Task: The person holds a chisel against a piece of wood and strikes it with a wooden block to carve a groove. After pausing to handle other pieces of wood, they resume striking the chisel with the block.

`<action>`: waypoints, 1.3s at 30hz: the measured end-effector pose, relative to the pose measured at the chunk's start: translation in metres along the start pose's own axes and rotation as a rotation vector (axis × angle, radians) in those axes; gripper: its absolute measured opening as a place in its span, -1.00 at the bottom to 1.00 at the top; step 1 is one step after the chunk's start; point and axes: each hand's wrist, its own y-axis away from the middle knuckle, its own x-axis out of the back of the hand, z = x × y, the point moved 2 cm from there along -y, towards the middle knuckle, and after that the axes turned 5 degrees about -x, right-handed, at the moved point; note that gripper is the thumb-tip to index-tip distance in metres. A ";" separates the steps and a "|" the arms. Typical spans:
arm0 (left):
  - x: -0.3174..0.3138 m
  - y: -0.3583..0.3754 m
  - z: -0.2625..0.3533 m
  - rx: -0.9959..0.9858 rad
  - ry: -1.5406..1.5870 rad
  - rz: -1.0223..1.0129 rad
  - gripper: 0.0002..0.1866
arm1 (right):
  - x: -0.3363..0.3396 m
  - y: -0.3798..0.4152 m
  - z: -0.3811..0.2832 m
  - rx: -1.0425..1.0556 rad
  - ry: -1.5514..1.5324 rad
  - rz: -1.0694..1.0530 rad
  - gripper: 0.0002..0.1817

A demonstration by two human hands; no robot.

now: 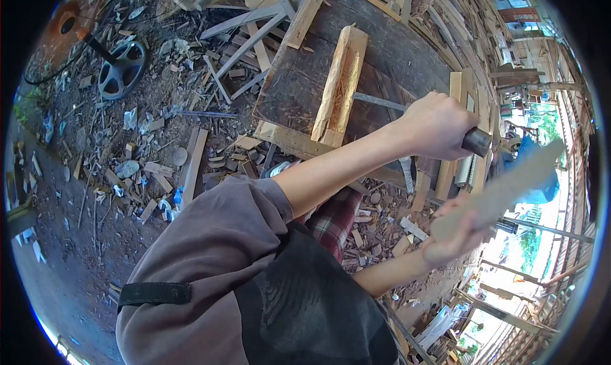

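My left hand (439,126) is closed around a chisel, and the end of its dark handle (476,142) sticks out of the fist. The chisel's flat metal blade (380,101) points at a wooden block (342,85) and its tip meets the block's side. A long, rough, reddish-brown recess runs along this block, which lies on a dark workbench (394,53). Lower right, my right hand (455,228) grips a pale wooden club (503,187), raised apart from the chisel handle and smeared by motion. Its fingers are partly blurred.
Wood offcuts (251,40) pile beside the bench, and chips litter the dirt floor. A wheel-like object (122,71) stands far left. Boards (453,110) lie along the bench's right side. Something blue (538,171) hangs behind the club. Plaid cloth (334,222) shows below the bench.
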 end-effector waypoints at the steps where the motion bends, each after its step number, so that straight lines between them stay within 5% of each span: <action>1: -0.001 0.000 -0.001 -0.008 0.001 0.011 -0.72 | -0.005 0.002 -0.003 -0.004 0.152 -0.065 -0.41; 4: -0.005 -0.001 -0.001 -0.002 -0.009 0.000 -0.71 | 0.004 -0.002 -0.005 0.059 0.342 -0.055 -0.41; 9: 0.002 -0.003 -0.003 0.006 0.009 -0.002 -0.74 | 0.015 0.002 -0.004 0.125 -0.155 0.158 -0.37; 12: 0.004 -0.004 -0.003 0.028 0.035 0.012 -0.76 | 0.008 -0.004 0.009 0.092 0.316 -0.005 -0.46; 15: 0.003 -0.007 -0.006 0.027 0.025 0.045 -0.77 | 0.011 -0.003 -0.003 0.017 0.304 0.017 -0.45; 18: 0.003 -0.005 -0.005 0.010 0.035 0.058 -0.77 | -0.004 0.000 -0.013 0.146 -0.109 0.169 -0.39; 21: 0.003 -0.009 -0.008 0.016 0.022 0.050 -0.76 | -0.024 0.003 0.006 -0.052 0.240 -0.068 -0.38; 29: 0.001 -0.011 -0.009 0.061 0.026 0.017 -0.74 | 0.001 -0.006 0.005 0.106 -0.007 0.248 -0.42; 30: 0.003 -0.012 -0.010 0.061 0.024 0.027 -0.74 | -0.010 0.000 0.017 0.017 0.066 0.099 -0.44; 32: 0.006 -0.011 -0.011 0.063 0.016 0.025 -0.74 | -0.010 -0.003 0.023 0.233 0.418 -0.041 -0.45; 35: 0.000 -0.007 -0.010 0.021 -0.013 0.024 -0.76 | 0.013 -0.005 0.013 0.064 0.206 0.124 -0.43; 37: -0.002 -0.008 -0.011 0.032 -0.009 0.005 -0.76 | 0.014 -0.007 -0.005 0.168 -0.106 0.196 -0.43; 39: 0.000 -0.010 -0.013 0.041 0.013 0.017 -0.76 | 0.019 -0.001 0.029 0.098 0.082 0.021 -0.48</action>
